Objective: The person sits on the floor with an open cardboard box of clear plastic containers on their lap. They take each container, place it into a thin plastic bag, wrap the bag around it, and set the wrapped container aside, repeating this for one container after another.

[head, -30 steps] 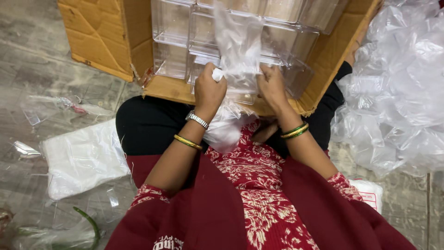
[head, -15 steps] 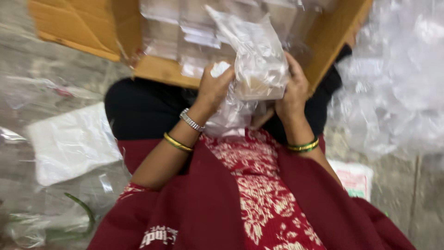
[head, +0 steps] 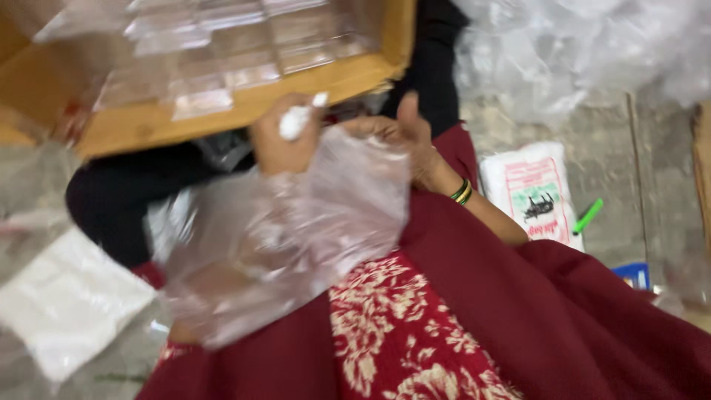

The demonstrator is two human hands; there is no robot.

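1. Two hands close on one clear plastic bag. The left hand is curled shut around the bag's upper edge, with a small white wad pinched between its fingers. The right hand grips the same edge from the other side, thumb raised; the film hides its other fingers, so I cannot tell how tightly they close.
2. The bag hangs from both hands down over the lap, spread across the red floral cloth and just below the cardboard box.
3. By its look the bag is very light, limp and thin. It would crumple and slide against itself, and a loose grip could let it slip. It seems unlikely to break, though it could stretch or tear if pulled hard.
4. The best hold is at the top rim, pinched at two spots set apart, as both hands have it.
5. The left wrist is covered by the film. The right wrist, with green and yellow bangles, bends back toward the body, its forearm running down to the right.
6. Around them: clear trays in the box, a heap of plastic at upper right, a white printed sack, a green pen and a white sheet on the floor.
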